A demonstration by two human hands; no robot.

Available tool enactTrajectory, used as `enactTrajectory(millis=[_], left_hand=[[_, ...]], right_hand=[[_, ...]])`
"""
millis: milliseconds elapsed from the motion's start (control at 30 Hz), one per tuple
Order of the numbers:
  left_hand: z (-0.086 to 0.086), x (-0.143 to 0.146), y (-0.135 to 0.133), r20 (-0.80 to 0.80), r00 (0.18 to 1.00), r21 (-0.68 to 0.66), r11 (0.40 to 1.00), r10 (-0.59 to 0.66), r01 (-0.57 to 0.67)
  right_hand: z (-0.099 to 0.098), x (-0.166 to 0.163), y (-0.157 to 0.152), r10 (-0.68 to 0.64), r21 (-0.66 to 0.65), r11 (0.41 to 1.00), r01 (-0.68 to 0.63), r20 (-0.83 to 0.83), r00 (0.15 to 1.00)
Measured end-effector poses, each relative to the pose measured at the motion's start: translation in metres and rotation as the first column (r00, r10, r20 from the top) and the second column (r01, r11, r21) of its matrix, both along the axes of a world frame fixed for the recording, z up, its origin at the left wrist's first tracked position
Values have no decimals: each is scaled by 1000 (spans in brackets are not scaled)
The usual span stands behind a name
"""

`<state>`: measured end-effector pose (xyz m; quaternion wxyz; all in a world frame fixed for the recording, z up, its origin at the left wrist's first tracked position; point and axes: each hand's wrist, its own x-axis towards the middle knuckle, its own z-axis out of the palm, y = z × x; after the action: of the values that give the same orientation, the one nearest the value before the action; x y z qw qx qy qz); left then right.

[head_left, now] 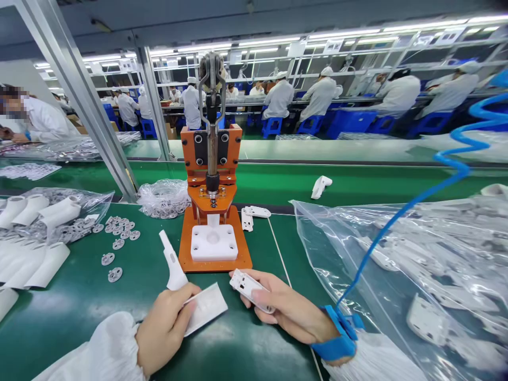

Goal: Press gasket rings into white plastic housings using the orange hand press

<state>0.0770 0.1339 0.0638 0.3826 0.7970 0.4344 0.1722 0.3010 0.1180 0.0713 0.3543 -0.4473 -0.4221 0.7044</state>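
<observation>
My left hand [167, 324] is closed on a white plastic shell [208, 307] with a wide, flat-ended body. A narrow white stem [172, 262] sticks out beyond the fingers toward the press; my hand hides whether both are one piece. My right hand [278, 304] grips a slim white plastic cover [251, 288] with rounded ends and small holes, between thumb and fingers. Just beyond both hands stands an orange toggle press [216, 264], a white block fixture [214, 243] on its base. Two similar white covers [257, 211] lie beside the press.
Small round discs [115, 274], white shells [47, 264] and a plastic bag [164, 198] lie left. A large clear bag of white parts [432, 317] covers the right side. A blue coiled cord [400, 211] runs to my right wrist strap. A white part [320, 186] rests on the green belt.
</observation>
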Motion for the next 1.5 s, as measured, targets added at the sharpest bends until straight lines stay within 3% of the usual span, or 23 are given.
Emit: enactTrajectory(millis=[100, 200, 367, 533, 700, 867, 1167, 1267, 1400, 1500], left_hand=[[7, 11, 9, 27, 995, -171, 980, -97, 101], [12, 21, 22, 89, 977, -347, 914, -191, 211], [17, 32, 34, -30, 947, -188, 932, -320, 309], [21, 31, 34, 4, 967, -224, 942, -255, 250], [22, 29, 34, -73, 958, -233, 939, -276, 252], [20, 30, 30, -123, 954, -169, 953, -272, 250], [15, 32, 25, -128, 958, -123, 963, -255, 240], [14, 34, 24, -103, 959, -88, 963, -263, 255], [13, 35, 24, -54, 949, -56, 949, -312, 309], [13, 36, 22, -173, 944, 31, 956, -282, 291]], right_hand=[[1, 6, 1, 3, -38, 999, -4, -39, 999], [-1, 9, 1, 34, -67, 997, -36, -37, 999], [-8, 0, -1, 56, -135, 989, -57, -15, 998], [-7, -7, 1, 8, -154, 988, -18, -63, 998], [-3, -7, 4, 10, -127, 992, -27, -130, 991], [-5, -9, 3, -8, -115, 993, 16, 74, 997], [-3, -16, 2, -15, -23, 1000, 17, 84, 996], [-2, -16, 0, -39, -21, 999, 43, 160, 986], [-3, -15, -2, 54, -60, 997, -42, 219, 974], [-3, -17, -3, 86, -26, 996, -82, 320, 944]])
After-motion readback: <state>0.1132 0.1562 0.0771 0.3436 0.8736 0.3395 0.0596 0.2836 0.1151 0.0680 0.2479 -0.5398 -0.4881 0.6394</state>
